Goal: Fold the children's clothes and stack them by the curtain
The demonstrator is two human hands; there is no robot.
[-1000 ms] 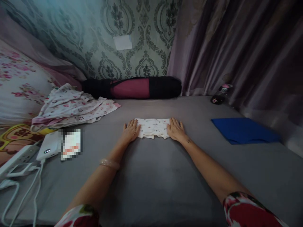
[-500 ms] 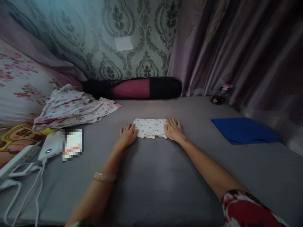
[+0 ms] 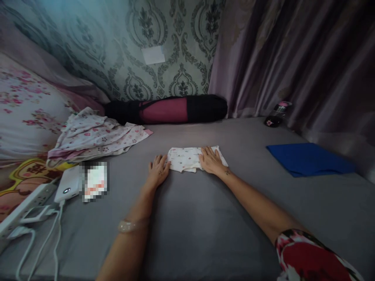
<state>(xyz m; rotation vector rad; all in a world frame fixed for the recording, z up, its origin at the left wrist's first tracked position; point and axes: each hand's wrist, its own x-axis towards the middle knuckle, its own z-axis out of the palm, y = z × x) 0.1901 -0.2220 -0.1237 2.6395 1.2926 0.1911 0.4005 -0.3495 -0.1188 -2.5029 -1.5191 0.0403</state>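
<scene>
At far left, a yellow cushion (image 3: pixel 32 171) bears characters too blurred to read; a white power bank (image 3: pixel 69 180) sits right of it. Midway across the grey sheet (image 3: pixel 205 226), the left hand (image 3: pixel 158 170) lies flat, grasping nothing, against the left end of a folded printed garment (image 3: pixel 184 158), its long axis running left to right, notched edge nearest; the right hand (image 3: pixel 211 160), also unclenched, rests on its right part.

No text is legible with certainty. Chinese-looking characters stand on the yellow printed item (image 3: pixel 25 184) at far left, too blurred to read; the small display (image 3: pixel 67 191) on the white power bank (image 3: pixel 71 180) shows marks too small to make out.
</scene>
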